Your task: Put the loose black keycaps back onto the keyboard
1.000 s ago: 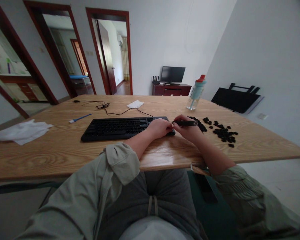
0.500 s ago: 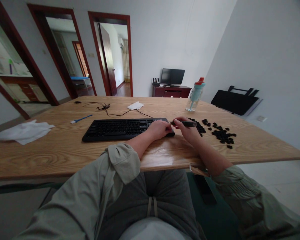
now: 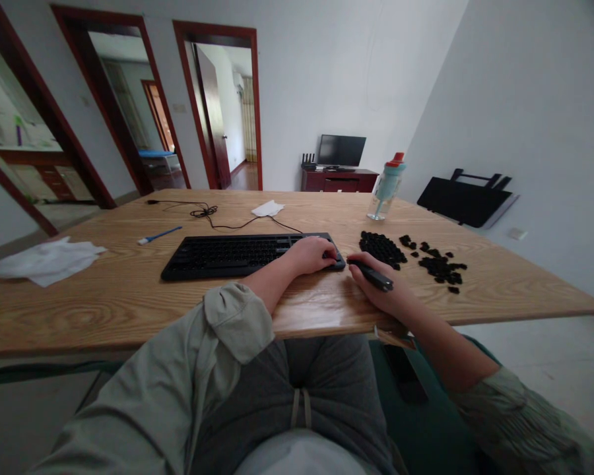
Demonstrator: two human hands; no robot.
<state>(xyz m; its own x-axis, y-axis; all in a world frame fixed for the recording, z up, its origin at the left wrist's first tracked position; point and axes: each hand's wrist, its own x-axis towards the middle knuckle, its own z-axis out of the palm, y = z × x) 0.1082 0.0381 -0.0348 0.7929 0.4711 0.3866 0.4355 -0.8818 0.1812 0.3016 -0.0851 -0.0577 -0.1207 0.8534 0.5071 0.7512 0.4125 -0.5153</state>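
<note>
A black keyboard [image 3: 222, 254] lies in front of me, several of its keys showing. My left hand [image 3: 314, 254] rests over its right end with the fingers curled in. Whatever is between those fingertips is hidden or too small to name. Just off the keyboard's right edge, my right hand [image 3: 376, 287] is closed around a black pen-shaped tool [image 3: 375, 275]. The tool's thin end points left towards the keyboard, and its thick end tilts down to the right. Beyond this hand lies a tight group of black keycaps [image 3: 383, 249]. Further right is a looser heap of black keycaps [image 3: 440, 267].
A blue-handled brush [image 3: 161, 235] lies left of the keyboard, near a crumpled white cloth [image 3: 47, 260]. Behind the keyboard are its coiled cable [image 3: 204, 212] and a white tissue [image 3: 268, 208]. A clear bottle with a red lid [image 3: 387, 188] stands at the back right of the wooden table [image 3: 129, 310].
My right hand has drawn back towards me and right, away from the keyboard, and the tool in it now slants. The grouped keycaps show more fully. My left hand stays at the keyboard's right end.
</note>
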